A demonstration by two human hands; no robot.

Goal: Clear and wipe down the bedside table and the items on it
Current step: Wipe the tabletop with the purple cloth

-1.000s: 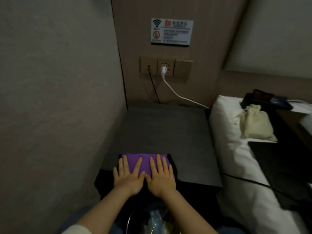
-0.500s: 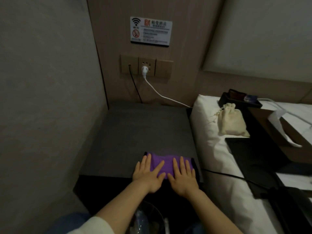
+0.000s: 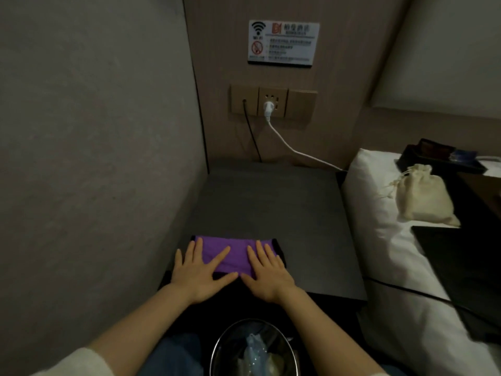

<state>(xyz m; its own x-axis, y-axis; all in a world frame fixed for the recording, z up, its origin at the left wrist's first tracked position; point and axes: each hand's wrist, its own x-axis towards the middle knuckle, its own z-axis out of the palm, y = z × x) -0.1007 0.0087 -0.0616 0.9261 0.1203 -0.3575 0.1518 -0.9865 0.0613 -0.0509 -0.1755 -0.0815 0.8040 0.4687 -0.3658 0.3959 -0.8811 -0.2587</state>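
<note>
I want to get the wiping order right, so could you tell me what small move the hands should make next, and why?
Probably slide the cloth away toward the wall sockets. Both hands, left and right, lie flat on it at the near edge of the table, and the top beyond it lies bare.

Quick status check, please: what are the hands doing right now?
Left hand and right hand flat, pressing purple cloth on bedside table front edge. Tabletop ahead bare. Nothing blocking.
</note>
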